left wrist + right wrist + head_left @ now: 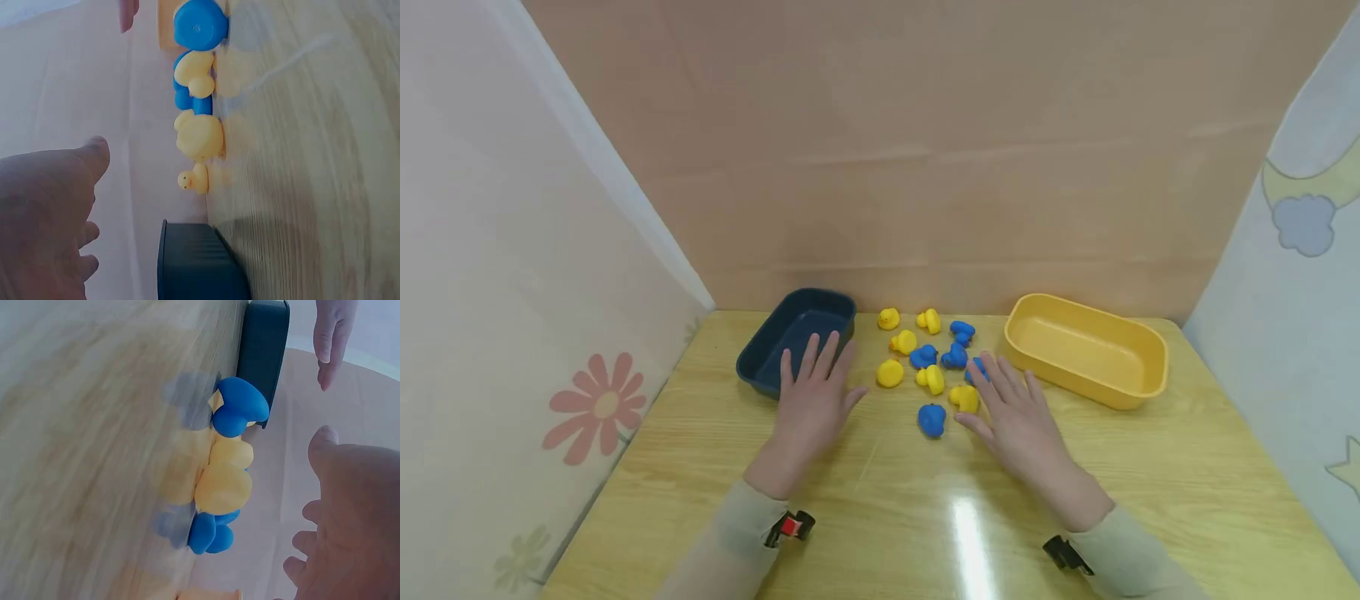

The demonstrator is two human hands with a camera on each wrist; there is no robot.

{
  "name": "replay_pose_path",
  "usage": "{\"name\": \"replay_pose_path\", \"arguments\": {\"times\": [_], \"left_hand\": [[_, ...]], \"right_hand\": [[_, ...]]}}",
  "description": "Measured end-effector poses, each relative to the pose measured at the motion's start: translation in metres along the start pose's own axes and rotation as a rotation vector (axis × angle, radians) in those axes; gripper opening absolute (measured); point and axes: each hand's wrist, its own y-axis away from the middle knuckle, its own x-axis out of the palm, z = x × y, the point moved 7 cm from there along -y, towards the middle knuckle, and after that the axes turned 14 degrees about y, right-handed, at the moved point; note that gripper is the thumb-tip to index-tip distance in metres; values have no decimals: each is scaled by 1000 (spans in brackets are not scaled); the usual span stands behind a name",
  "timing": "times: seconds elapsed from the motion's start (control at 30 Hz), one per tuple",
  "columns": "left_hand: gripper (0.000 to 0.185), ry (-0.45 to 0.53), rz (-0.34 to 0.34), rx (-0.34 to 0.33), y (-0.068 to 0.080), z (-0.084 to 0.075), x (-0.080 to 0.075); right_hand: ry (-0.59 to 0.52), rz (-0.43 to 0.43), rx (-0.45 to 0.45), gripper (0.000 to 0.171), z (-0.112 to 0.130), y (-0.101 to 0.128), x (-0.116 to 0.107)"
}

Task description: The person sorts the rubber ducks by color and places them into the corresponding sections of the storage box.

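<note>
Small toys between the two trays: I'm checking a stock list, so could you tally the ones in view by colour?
Yellow small toys: 6
Blue small toys: 5, one partly covered by the right hand
Total in view: 11

Small yellow ducks point(930, 380) and blue ducks point(932, 421) lie loosely mixed in the middle — one yellow upright at the far left, several others tipped over, a blue one nearest. A dark navy tray point(820, 320) sits left of them, a yellow tray point(1075, 346) right — both open-topped, round-cornered, angled.
</note>
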Motion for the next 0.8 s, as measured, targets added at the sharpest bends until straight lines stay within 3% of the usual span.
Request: {"name": "replay_pose_path", "arguments": {"times": [0.33, 0.63, 0.8], "left_hand": [[73, 154, -87, -111, 8, 29, -4], [69, 214, -288, -160, 14, 58, -12], [69, 222, -350, -203, 17, 74, -16]], "right_hand": [[-67, -6, 4, 85, 10, -17, 9], [-115, -13, -19, 86, 17, -30, 16], [-156, 4, -50, 89, 22, -41, 19]]}}
